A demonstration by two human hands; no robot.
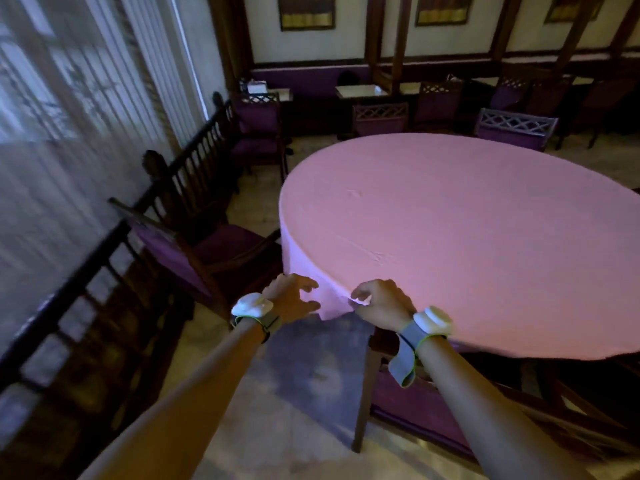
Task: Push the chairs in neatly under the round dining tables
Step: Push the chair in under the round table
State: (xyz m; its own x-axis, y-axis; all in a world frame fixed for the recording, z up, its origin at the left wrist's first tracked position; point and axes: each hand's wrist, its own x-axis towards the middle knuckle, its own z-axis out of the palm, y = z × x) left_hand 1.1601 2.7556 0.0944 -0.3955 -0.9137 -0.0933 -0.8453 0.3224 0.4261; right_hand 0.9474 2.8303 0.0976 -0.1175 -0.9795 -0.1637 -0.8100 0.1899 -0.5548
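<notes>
I see both hands at lower centre, at the round table's point(467, 230) near edge: right hand point(381, 304) pinching the pink tablecloth point(333, 306), left hand point(290, 298) curled beside it, grip unclear. One purple chair point(408, 407) sits under my right forearm; an armchair point(221, 249) stands left of the left hand.

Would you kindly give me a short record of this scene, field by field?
table: round table, covered by a pink tablecloth
left hand: at the cloth's hanging fold, fingers spread; grip unclear
right hand: fingers curled on the cloth's edge, apparently pinching it
left chair: purple seat, angled, standing out from the table
near chair: below the right forearm, close against the table
far chairs: two beyond the table's far edge
</notes>
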